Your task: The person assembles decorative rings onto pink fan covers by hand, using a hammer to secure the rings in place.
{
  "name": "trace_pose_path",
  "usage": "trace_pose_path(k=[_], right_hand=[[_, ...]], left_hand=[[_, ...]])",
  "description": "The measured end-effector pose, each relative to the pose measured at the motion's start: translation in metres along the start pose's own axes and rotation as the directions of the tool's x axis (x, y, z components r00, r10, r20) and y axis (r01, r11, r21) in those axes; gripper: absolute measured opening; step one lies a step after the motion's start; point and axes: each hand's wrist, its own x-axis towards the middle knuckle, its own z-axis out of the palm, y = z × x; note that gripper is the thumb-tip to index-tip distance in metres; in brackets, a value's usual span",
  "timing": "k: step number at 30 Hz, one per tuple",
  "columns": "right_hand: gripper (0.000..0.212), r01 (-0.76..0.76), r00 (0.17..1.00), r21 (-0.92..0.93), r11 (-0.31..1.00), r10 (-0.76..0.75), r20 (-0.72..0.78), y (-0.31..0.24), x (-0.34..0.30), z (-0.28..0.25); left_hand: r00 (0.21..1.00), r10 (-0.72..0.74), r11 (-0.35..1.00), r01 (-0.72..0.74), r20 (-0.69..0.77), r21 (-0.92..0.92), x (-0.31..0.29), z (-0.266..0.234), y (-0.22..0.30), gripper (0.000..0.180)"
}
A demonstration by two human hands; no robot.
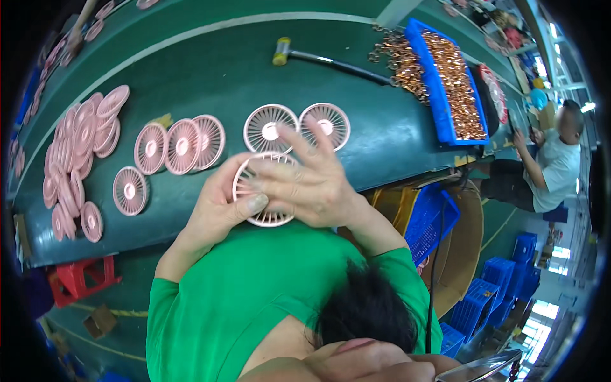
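Close to my body at the table's near edge, my left hand (218, 202) grips a round pink fan grille (270, 219) with thin radial ribs, its thumb pressed on the face. My right hand (318, 191) lies across the same grille with fingers spread, some raised and slightly blurred; it hides much of the centre. Just beyond are two similar pink grilles, one (266, 122) partly behind my fingers and another (334, 124) to its right. Left of my hands, several more lie on the table, including an overlapping group (183, 146) and a single grille (130, 191).
A large pile of pink grilles (83, 137) covers the table's left end. A mallet (331, 62) with yellow faces lies at the far side. Coppery metal pieces fill a blue tray (439, 95) and spill beside it. Right of me stand a carton (468, 254) and another person (554, 159).
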Motion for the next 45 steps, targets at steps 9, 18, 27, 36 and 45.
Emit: trace_pose_path(k=[9, 18, 27, 36, 45], right_hand=[[0.033, -0.266, 0.963, -0.362, 0.893, 0.230, -0.140, 0.137, 0.023, -0.049], [0.022, -0.515, 0.832, -0.561, 0.649, 0.535, -0.145, 0.148, -0.015, -0.061], [0.030, -0.883, 0.352, 0.195, 0.427, 0.877, -0.326, 0.046, -0.134, -0.121], [0.048, -0.851, 0.359, 0.204, 0.484, 0.819, -0.448, -0.016, -0.132, -0.128], [0.043, -0.806, 0.430, 0.219, 0.550, 0.798, -0.422, -0.006, -0.126, -0.123]], left_hand=[[0.939, 0.213, 0.591, -0.344, 0.270, 0.730, 0.035, 0.033, -0.011, 0.047], [0.558, 0.173, -0.119, -0.806, 0.811, 0.580, 0.107, 0.082, -0.051, 0.040], [0.675, 0.102, -0.095, -0.725, 0.731, 0.682, 0.227, 0.090, -0.088, 0.036], [0.817, 0.029, 0.307, -0.555, 0.575, 0.773, 0.246, 0.088, -0.075, 0.072], [0.878, -0.005, 0.332, -0.449, 0.478, 0.829, 0.245, 0.084, -0.078, 0.111]])
